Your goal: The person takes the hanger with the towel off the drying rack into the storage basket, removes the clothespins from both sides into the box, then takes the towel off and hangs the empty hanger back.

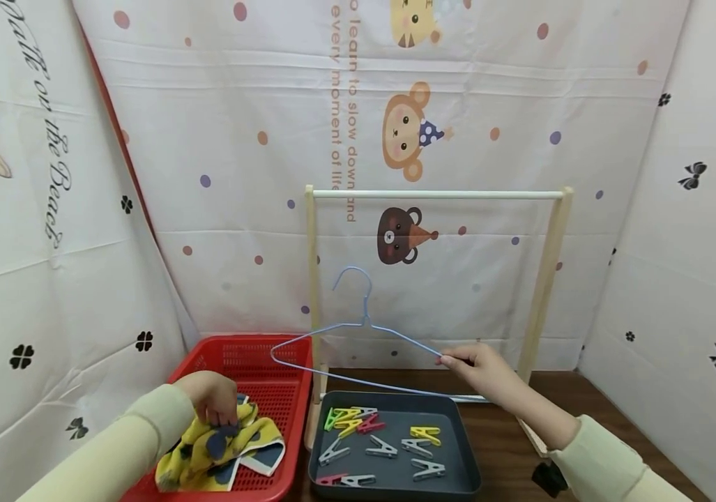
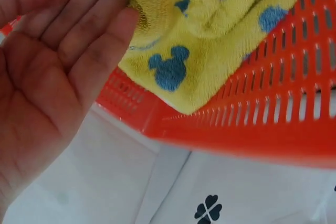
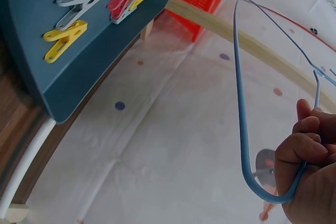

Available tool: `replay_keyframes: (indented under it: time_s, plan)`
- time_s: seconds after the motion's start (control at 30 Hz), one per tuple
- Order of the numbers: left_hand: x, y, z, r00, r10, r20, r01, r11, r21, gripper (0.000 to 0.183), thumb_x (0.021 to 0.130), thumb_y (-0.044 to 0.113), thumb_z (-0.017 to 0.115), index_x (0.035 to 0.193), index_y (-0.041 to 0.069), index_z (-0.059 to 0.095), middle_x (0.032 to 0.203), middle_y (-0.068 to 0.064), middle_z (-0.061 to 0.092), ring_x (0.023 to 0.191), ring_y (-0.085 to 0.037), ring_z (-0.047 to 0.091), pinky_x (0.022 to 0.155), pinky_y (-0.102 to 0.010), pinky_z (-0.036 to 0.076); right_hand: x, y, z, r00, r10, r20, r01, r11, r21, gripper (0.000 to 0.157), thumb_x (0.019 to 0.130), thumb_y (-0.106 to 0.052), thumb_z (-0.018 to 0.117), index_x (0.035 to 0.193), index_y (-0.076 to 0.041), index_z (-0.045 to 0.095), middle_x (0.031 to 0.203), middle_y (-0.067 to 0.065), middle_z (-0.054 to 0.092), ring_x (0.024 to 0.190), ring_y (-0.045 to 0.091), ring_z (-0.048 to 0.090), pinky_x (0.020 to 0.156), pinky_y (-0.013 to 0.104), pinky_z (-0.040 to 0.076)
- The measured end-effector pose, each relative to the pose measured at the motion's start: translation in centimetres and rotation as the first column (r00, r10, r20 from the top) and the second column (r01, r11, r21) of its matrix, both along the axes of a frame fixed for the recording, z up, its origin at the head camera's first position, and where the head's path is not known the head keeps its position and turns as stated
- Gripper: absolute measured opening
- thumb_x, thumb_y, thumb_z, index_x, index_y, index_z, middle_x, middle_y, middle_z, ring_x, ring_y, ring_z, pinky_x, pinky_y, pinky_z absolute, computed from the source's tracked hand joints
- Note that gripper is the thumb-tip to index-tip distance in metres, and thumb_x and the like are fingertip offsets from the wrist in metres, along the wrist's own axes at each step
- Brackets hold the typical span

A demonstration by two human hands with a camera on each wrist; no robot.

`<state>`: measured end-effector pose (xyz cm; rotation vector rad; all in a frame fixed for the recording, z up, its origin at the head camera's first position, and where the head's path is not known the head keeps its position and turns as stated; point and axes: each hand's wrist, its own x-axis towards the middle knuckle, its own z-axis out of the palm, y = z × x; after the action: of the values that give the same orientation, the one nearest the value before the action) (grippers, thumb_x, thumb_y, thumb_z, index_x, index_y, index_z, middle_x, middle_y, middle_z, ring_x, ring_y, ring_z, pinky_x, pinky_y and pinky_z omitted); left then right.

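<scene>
A blue wire clothes hanger [image 1: 366, 321] is held up above the grey tray, its hook pointing upward. My right hand [image 1: 486, 371] grips it by its right-hand shoulder; in the right wrist view the fingers curl round the blue wire [image 3: 243, 129]. A yellow towel [image 1: 191, 457] with dark blue patches lies crumpled in the red basket [image 1: 241, 341]. My left hand [image 1: 212, 397] reaches down to this towel. In the left wrist view its fingers [image 2: 102, 51] are mostly straight, with fingertips against the yellow cloth [image 2: 210, 72] and the thumb apart.
Right of the basket, a dark grey tray [image 1: 389, 418] holds several clothespins [image 1: 383, 447] in yellow, green, red and grey. Behind it stands a wooden rack with a white top bar [image 1: 439, 195]. Printed cloth [image 1: 257, 181] hangs round the brown table [image 1: 502, 446].
</scene>
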<state>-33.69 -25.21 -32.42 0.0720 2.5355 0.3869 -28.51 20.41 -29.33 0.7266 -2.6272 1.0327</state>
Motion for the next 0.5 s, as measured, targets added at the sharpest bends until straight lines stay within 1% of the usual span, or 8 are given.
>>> replay_keyframes:
  time_s: [0.07,0.13,0.2,0.27,0.33,0.37,0.47,0.5]
  plan:
    - [0.1,0.0,0.2,1.0,-0.004,0.022,0.003,1.0,0.018,0.026,0.096,0.009,0.066,0.117,-0.006,0.071,0.118,-0.021,0.073,0.116,-0.036,0.069,0.103,-0.053,0.054,0.2,0.6,0.0,1.0,0.006,0.021,-0.006,1.0,-0.008,0.025,0.103,-0.014,0.059,0.11,0.002,0.077,0.108,0.019,0.077,0.076,0.001,0.052,0.062,0.022,0.044]
    - [0.2,-0.3,0.7,1.0,-0.029,-0.007,0.029,0.999,0.032,0.028,0.096,0.009,0.064,0.12,-0.003,0.071,0.117,-0.018,0.074,0.113,-0.033,0.07,0.099,-0.05,0.057,0.2,1.3,-0.1,0.999,0.017,0.032,-0.016,1.0,-0.013,0.025,0.104,-0.014,0.058,0.11,0.003,0.076,0.099,0.017,0.076,0.074,0.0,0.05,0.061,0.022,0.043]
    - [0.3,-0.7,1.4,0.995,-0.057,-0.078,0.063,0.996,0.069,0.031,0.095,0.008,0.061,0.123,0.0,0.071,0.115,-0.014,0.075,0.107,-0.028,0.072,0.088,-0.044,0.059,0.4,2.1,-0.2,0.999,0.022,0.036,-0.021,1.0,-0.018,0.025,0.104,-0.014,0.058,0.109,0.003,0.076,0.087,0.012,0.072,0.07,0.0,0.047,0.059,0.023,0.042]
    - [0.6,-1.2,2.4,0.979,-0.097,-0.181,0.12,0.986,0.12,0.033,0.095,0.008,0.057,0.124,-0.002,0.07,0.112,-0.014,0.076,0.101,-0.026,0.073,0.08,-0.04,0.059,0.6,2.8,-0.2,0.999,0.009,0.054,-0.008,1.0,-0.027,0.024,0.103,-0.013,0.059,0.108,0.002,0.076,0.077,0.005,0.063,0.065,0.0,0.043,0.057,0.022,0.04]
    - [1.2,-1.5,3.4,0.95,-0.116,-0.288,0.176,0.966,0.19,0.033,0.097,0.008,0.055,0.124,-0.004,0.069,0.108,-0.014,0.076,0.096,-0.026,0.074,0.076,-0.04,0.058,0.8,3.6,0.0,0.999,-0.01,0.041,0.01,1.0,-0.013,0.025,0.103,-0.013,0.058,0.109,0.003,0.076,0.081,0.008,0.069,0.066,-0.003,0.045,0.057,0.022,0.041]
    - [1.5,-1.6,3.9,0.933,-0.124,-0.337,0.206,0.954,0.218,0.032,0.099,0.008,0.055,0.124,-0.006,0.069,0.107,-0.014,0.075,0.095,-0.025,0.074,0.076,-0.04,0.058,0.9,4.0,0.2,0.998,-0.027,0.048,0.028,0.999,-0.018,0.025,0.103,-0.013,0.059,0.109,0.003,0.076,0.079,0.01,0.066,0.064,-0.003,0.043,0.055,0.022,0.04]
    - [3.0,-1.7,5.5,0.859,-0.161,-0.486,0.303,0.924,0.231,0.029,0.101,0.009,0.055,0.12,-0.006,0.07,0.101,-0.01,0.075,0.09,-0.021,0.072,0.078,-0.039,0.059,1.2,5.1,0.7,0.997,-0.077,0.013,0.077,0.997,-0.003,0.026,0.104,-0.014,0.058,0.109,0.003,0.076,0.097,0.019,0.076,0.069,-0.006,0.048,0.058,0.022,0.043]
    - [3.5,-1.8,5.9,0.836,-0.162,-0.524,0.32,0.92,0.226,0.028,0.101,0.011,0.056,0.119,-0.005,0.071,0.099,-0.008,0.075,0.089,-0.018,0.071,0.077,-0.037,0.058,1.3,5.5,0.9,0.995,-0.097,0.004,0.097,0.995,-0.004,0.026,0.104,-0.014,0.057,0.11,0.003,0.076,0.097,0.018,0.076,0.069,-0.006,0.047,0.058,0.022,0.043]
